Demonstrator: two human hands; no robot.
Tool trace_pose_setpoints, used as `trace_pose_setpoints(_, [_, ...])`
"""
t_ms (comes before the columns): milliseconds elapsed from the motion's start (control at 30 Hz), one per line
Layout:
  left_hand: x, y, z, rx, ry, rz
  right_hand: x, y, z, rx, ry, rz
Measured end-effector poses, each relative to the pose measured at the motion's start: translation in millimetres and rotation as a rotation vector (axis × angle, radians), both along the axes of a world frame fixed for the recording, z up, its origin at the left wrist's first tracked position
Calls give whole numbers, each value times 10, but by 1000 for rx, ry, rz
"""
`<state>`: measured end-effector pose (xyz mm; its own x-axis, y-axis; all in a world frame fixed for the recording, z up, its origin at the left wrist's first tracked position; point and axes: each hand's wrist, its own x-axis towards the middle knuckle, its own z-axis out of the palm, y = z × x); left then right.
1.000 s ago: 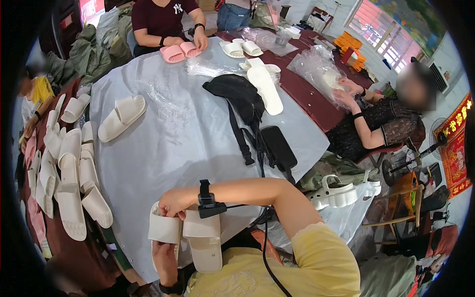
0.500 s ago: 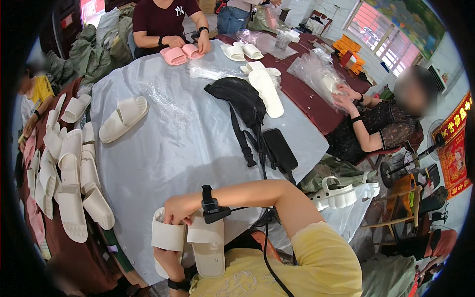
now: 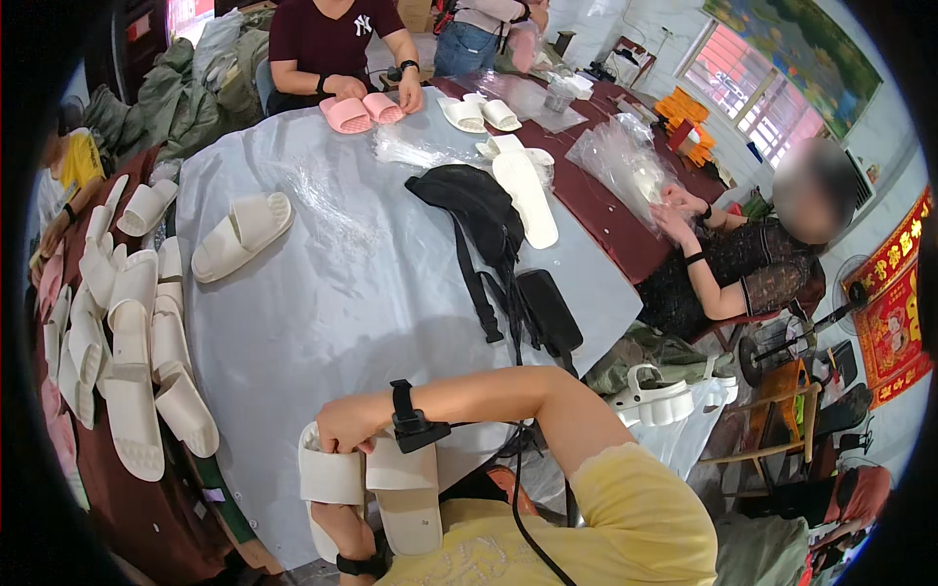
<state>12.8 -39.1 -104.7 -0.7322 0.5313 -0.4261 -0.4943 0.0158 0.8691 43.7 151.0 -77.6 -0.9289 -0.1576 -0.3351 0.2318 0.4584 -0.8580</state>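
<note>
Close in, both hands gripped a pair of cream-white foam slide sandals (image 3: 371,488) at the near edge of the table.

Held side by side and touching, the sandals showed broad, smooth, matte straps and pale soles, one sole running down toward the person's yellow shirt. The right hand (image 3: 350,428), with a black strap at its wrist, was curled shut over the tops of the straps; the left hand (image 3: 337,523) was clamped on the left sandal from below, mostly hidden behind it. Just beyond lay the grey plastic sheet covering the round table (image 3: 342,293). Rows of matching cream slides (image 3: 127,342) crowded the left rim, with one loose pair (image 3: 241,234) further in. A black fabric waist bag with straps (image 3: 484,220) sat mid-table. At the far side another person held a pink pair of slides (image 3: 362,111).
</note>
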Motion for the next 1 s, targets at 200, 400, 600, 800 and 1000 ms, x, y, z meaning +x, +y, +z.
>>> trace_pose_setpoints(200, [-51, -46, -93, -74, -73, -11, -34, -18, -140, -13, 38, -15])
trace_pose_setpoints(400, [-90, -10, 60, -155, 14, -110, 83, 15, -69, -121, 90, -55])
trace_pose_setpoints(600, [-279, -106, -68, 89, -340, -124, 58, 35, -200, -82, 71, -43])
trace_pose_setpoints(800, [-417, -131, 81, 535, -934, -47, 104, -35, -427, 96, 224, -127])
trace_pose_setpoints(1000, [-376, -73, 201, 672, -1092, 31, 161, -66, -393, 31, 292, -254])
